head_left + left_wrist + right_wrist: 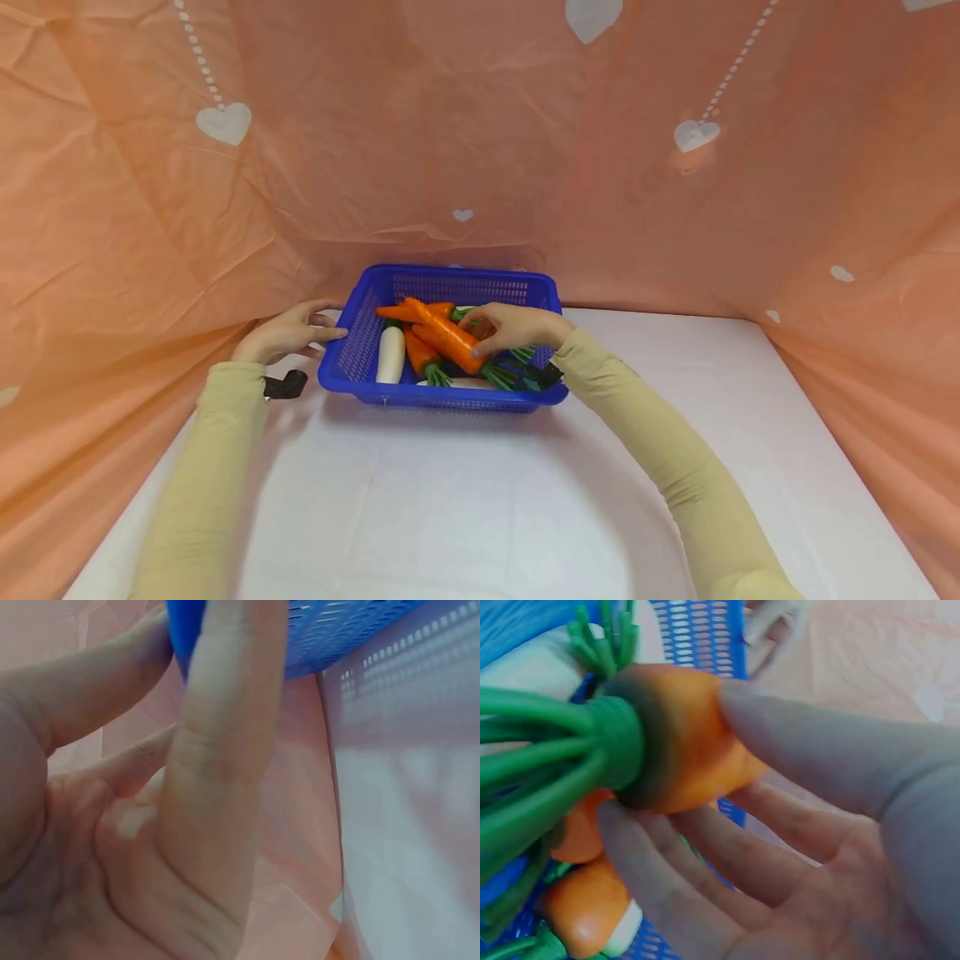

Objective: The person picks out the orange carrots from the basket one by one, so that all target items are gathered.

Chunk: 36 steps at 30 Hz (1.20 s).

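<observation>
A blue plastic basket [457, 397] stands on the white table and holds toy vegetables. Its left rim is touched by my left hand [288, 333]; in the left wrist view the fingers [217, 750] lie fairly straight against the blue edge. My right hand [517, 325] reaches over the basket and grips a large orange carrot [446, 337] with green leaves. Thumb [802, 742] and fingers sit on opposite sides of the carrot near its leafy end. Under and beside it are more carrots [422, 350] and a white radish [391, 356].
Dark leafy pieces [536, 372] lie in the basket's right front corner. Orange cloth [487, 167] with white hearts hangs behind and at both sides. The white tabletop [450, 500] extends in front of the basket.
</observation>
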### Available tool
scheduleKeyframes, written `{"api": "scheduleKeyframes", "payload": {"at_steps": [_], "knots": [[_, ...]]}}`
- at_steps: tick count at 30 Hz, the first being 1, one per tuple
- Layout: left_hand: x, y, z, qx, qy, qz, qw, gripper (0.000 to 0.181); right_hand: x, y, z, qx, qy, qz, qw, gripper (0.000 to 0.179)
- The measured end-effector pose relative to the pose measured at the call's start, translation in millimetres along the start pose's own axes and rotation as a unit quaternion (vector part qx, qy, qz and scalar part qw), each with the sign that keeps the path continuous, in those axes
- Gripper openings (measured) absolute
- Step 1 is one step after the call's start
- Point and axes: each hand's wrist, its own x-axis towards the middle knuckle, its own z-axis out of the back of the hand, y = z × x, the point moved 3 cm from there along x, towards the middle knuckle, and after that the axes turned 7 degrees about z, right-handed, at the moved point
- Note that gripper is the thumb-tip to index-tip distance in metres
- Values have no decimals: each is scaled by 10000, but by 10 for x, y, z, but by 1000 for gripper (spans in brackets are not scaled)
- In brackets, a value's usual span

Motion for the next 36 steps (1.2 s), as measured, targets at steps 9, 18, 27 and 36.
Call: {"api": "scheduleKeyframes", "payload": {"at_steps": [9, 18, 27, 36], "knots": [[-12, 44, 8, 61, -6, -3, 10000, 66, -409, 5, 347, 941, -1350, 420, 9855, 52], [10, 26, 40, -2, 37, -129, 9999, 66, -911, -165, 633, 2265, -2378, 371, 9438, 63], [-41, 46, 28, -340, 116, -203, 9991, 67, -1307, -694, 627, 2562, -3097, -180, 9155, 63], [-66, 88, 56, -466, 249, -257, 9983, 65, -1466, -1107, 491, 2577, -3074, -685, 9135, 63]]}}
